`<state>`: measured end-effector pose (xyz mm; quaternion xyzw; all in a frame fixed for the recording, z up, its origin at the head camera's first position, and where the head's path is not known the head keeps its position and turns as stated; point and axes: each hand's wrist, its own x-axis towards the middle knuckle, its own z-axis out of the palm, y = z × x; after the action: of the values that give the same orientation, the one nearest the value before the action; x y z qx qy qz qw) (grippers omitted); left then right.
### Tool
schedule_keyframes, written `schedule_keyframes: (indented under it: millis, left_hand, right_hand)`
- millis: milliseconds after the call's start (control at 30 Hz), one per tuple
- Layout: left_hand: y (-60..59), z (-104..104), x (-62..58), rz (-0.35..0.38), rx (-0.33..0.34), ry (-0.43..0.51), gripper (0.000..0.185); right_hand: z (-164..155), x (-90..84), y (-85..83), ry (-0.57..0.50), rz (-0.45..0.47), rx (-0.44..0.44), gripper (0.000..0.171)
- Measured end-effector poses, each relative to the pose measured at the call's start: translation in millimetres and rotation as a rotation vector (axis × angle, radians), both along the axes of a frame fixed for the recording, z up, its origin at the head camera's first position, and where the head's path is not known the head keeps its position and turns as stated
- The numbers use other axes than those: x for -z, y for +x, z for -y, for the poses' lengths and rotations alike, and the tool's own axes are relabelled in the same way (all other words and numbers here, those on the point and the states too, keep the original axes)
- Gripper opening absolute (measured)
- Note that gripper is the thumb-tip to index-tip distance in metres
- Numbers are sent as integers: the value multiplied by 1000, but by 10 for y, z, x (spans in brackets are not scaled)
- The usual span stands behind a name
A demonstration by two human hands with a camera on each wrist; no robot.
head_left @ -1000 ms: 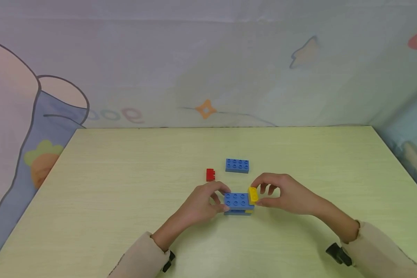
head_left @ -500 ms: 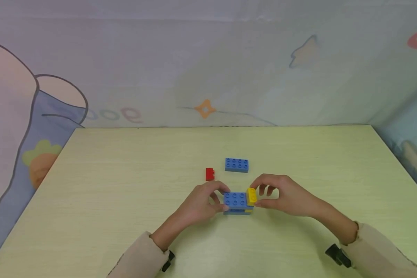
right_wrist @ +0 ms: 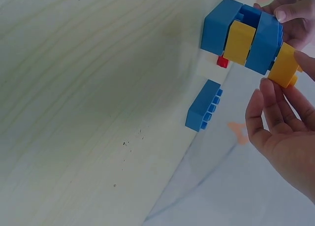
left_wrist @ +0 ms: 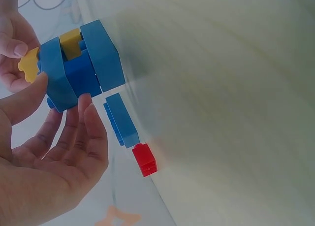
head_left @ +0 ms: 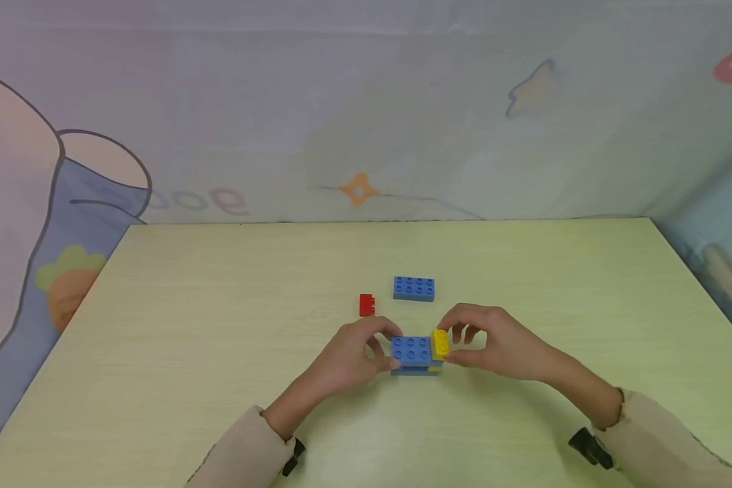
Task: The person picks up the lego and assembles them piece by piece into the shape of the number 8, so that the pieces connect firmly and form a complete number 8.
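Note:
A small stack of blue and yellow bricks [head_left: 412,355] stands on the pale table [head_left: 219,352], near its front middle. My left hand [head_left: 356,356] grips the stack's left end with thumb and fingers [left_wrist: 91,117]. My right hand [head_left: 494,342] pinches a small yellow brick [head_left: 440,343] against the top right end of the stack. In the right wrist view the yellow brick [right_wrist: 284,64] sits on the upper blue brick [right_wrist: 263,43], with another yellow brick [right_wrist: 239,42] sandwiched between the blue layers. In the left wrist view the stack [left_wrist: 78,66] is between both hands.
A loose blue eight-stud brick [head_left: 414,289] lies just beyond the hands, and a small red brick [head_left: 367,305] lies to its left. A cartoon-printed cloth wall [head_left: 366,122] rises behind the table's far edge.
Both hands and the stack stay nearly still; the small yellow brick has settled slightly lower and closer onto the stack's right end.

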<state>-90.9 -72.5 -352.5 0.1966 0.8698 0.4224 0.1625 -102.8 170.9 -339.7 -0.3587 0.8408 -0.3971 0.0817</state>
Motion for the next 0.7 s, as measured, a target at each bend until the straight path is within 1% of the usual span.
schedule_keyframes:
  millis: [467, 700]
  left_hand:
    - [-7, 9, -4, -24, 13, 7, 30]
    - [-8, 0, 8, -26, 12, 7, 30]
  right_hand:
    - [31, -7, -63, -25, -43, -56, 25]
    - [51, -16, -76, -28, -21, -56, 23]
